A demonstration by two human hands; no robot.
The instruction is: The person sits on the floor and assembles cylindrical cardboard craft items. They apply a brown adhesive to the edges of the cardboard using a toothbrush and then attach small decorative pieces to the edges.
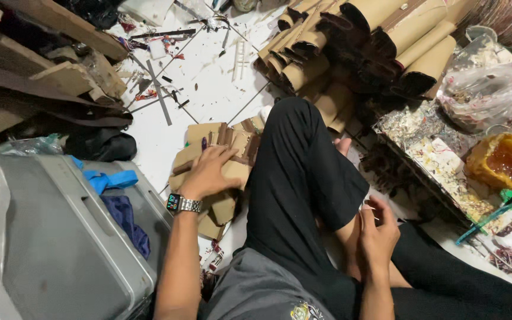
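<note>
I sit on a white tiled floor with my black-trousered leg bent in front of me. My left hand, with a metal-banded watch on the wrist, lies palm down on a loose pile of tan cardboard pieces with dark brown edges, fingers spread over the top pieces. My right hand rests beside my shin and bare foot, fingers curled, with a thin pale sliver near the fingertips; I cannot tell whether it grips it.
A heap of rolled tan cardboard cones fills the top centre. A grey case with blue cloth lies at left. Wooden boards lean at top left. Plastic bags, a foil tray and an amber glue tub sit at right.
</note>
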